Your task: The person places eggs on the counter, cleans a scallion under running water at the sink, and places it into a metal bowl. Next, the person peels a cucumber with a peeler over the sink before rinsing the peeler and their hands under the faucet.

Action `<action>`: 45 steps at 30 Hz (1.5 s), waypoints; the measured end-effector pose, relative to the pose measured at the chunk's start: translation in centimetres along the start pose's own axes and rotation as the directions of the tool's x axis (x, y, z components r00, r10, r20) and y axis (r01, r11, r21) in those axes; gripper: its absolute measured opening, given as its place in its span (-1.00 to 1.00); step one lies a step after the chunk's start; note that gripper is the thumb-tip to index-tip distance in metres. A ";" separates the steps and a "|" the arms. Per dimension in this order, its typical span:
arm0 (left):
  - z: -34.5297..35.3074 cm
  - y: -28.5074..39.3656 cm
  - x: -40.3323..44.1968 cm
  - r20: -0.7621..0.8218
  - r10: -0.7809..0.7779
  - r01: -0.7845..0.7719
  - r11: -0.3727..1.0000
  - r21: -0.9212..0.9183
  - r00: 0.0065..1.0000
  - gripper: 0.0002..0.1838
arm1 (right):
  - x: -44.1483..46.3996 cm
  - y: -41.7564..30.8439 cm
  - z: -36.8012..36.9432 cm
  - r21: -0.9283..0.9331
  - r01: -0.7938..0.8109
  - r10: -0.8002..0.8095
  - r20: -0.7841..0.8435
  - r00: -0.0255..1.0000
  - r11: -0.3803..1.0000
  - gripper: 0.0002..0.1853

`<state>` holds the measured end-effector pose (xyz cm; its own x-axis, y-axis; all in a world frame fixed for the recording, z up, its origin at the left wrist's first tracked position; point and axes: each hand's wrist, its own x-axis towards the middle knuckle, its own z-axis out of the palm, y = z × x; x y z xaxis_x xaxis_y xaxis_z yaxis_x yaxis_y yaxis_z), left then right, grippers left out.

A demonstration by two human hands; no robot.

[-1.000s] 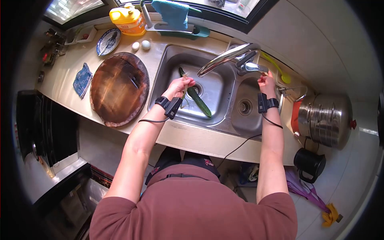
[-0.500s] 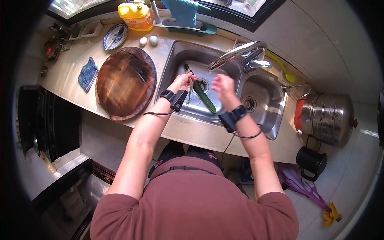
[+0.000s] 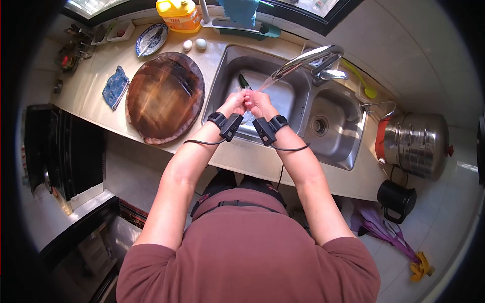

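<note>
Silver, curved metal faucet (image 3: 309, 57) now pours clear water (image 3: 265, 86) onto both hands, which meet over the larger stainless-steel basin (image 3: 289, 112). The right hand (image 3: 260, 103) has moved from the chrome lever (image 3: 333, 74) to touch the left hand (image 3: 234, 103). Fingers on both are curled in close; what they hold, I cannot tell. The dark green, long cucumber (image 3: 244, 81) lies in the basin, mostly hidden behind them.

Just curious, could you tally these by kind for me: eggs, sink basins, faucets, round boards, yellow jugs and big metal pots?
Eggs: 2
Sink basins: 2
Faucet: 1
Round board: 1
Yellow jug: 1
Big metal pot: 1
Total: 8
</note>
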<state>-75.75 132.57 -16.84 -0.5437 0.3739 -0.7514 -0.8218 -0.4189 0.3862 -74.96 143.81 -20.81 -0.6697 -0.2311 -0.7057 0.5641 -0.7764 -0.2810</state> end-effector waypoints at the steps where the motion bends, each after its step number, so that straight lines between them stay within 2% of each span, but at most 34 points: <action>1: -0.1 -0.3 -0.2 0.015 0.024 -0.024 0.999 0.024 1.000 -0.75 | -0.4 -0.4 -1.0 -0.159 0.038 -0.034 0.030 0.999 0.986 -0.86; 4: 0.4 -0.5 -0.1 -0.014 0.024 -0.022 0.993 0.118 1.000 -0.74 | -4.4 -0.4 1.4 -0.177 0.213 -0.249 -0.220 0.943 0.961 -0.74; 5: 0.0 -0.6 0.2 0.031 0.046 -0.051 0.981 0.186 0.998 -0.70 | -5.4 -0.4 1.6 -0.186 0.278 -0.323 -0.287 0.902 0.942 -0.81; 6: 0.6 -0.8 -0.2 0.015 0.071 -0.072 0.976 0.206 0.997 -0.71 | -6.0 -0.4 1.3 -0.364 0.323 -0.426 -0.249 0.870 0.874 -0.82; 8: 1.8 -1.2 -0.9 -0.016 0.124 -0.116 0.961 0.250 0.992 -0.72 | -6.9 -0.5 1.0 -0.670 0.378 -0.596 -0.119 0.794 0.638 -0.69; 9: 1.5 -1.7 -0.2 -0.042 0.175 -0.152 0.933 0.327 0.984 -0.78 | -4.5 -0.2 -1.3 -0.871 0.325 -0.713 -0.039 0.700 0.367 -0.66; 12: 2.1 -1.7 -0.8 0.060 0.293 -0.285 0.834 0.473 0.954 -0.84 | -4.8 -0.3 -1.6 -0.986 0.120 -0.659 0.014 0.752 0.116 -0.79; 13: 2.3 -1.8 -0.4 0.022 0.336 -0.312 0.846 0.432 0.942 -0.89 | -5.1 -0.2 -1.7 -0.977 0.153 -0.667 0.017 0.745 0.146 -0.79; 16: 1.9 -1.0 -0.8 0.046 0.370 -0.347 0.811 0.470 0.928 -0.89 | -6.0 -0.4 -1.4 -0.971 0.236 -0.688 0.143 0.712 0.043 -0.79; 17: 2.0 -0.8 -1.0 -0.002 0.393 -0.350 0.822 0.450 0.920 -0.87 | -6.4 -0.5 -1.1 -0.966 0.252 -0.665 0.151 0.732 0.057 -0.79; 19: 1.9 0.2 -1.8 0.022 0.388 -0.350 0.803 0.483 0.921 -0.83 | -6.9 -0.8 -0.7 -0.956 0.281 -0.615 0.171 0.769 0.086 -0.78; 22: 1.6 1.1 -2.0 0.038 0.394 -0.364 0.804 0.470 0.918 -0.82 | -6.1 -0.9 -1.0 -0.938 0.342 -0.570 0.253 0.782 0.053 -0.78; 25: 1.5 1.8 -2.3 0.032 0.393 -0.369 0.829 0.420 0.919 -0.83 | -6.5 -0.7 -0.9 -0.885 0.453 -0.568 0.320 0.758 0.106 -0.83; 28: 1.5 2.7 -2.6 0.016 0.417 -0.388 0.832 0.397 0.909 -0.84 | -5.5 -0.9 -2.0 -0.894 0.436 -0.496 0.333 0.802 0.105 -0.80; 31: 1.4 3.3 -2.8 0.018 0.402 -0.383 0.856 0.349 0.915 -0.84 | -5.6 -0.6 -2.4 -0.835 0.497 -0.470 0.349 0.811 0.238 -0.81; 34: 1.5 3.8 -2.9 0.004 0.398 -0.376 0.864 0.336 0.917 -0.83 | -5.7 -0.6 -2.3 -0.827 0.491 -0.435 0.349 0.830 0.273 -0.83; 37: 1.6 4.4 -2.5 0.026 0.431 -0.425 0.874 0.234 0.902 -0.81 | -5.7 -0.8 -2.8 -0.837 0.516 -0.453 0.393 0.800 0.184 -0.84; 41: 2.6 6.2 -2.8 0.024 0.487 -0.480 0.849 0.223 0.873 -0.79 | -7.0 -1.1 -3.8 -0.886 0.424 -0.401 0.325 0.857 0.187 -0.87; 45: 3.0 6.9 -3.1 0.024 0.503 -0.496 0.842 0.209 0.864 -0.80 | -7.5 -1.0 -4.7 -0.876 0.406 -0.391 0.290 0.874 0.258 -0.87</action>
<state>-80.18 130.97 -10.24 -0.8872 0.1321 -0.4420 -0.4581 -0.3654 0.8103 -68.27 149.05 -18.29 -0.9456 -0.0681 -0.3182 0.2970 0.2192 -0.9294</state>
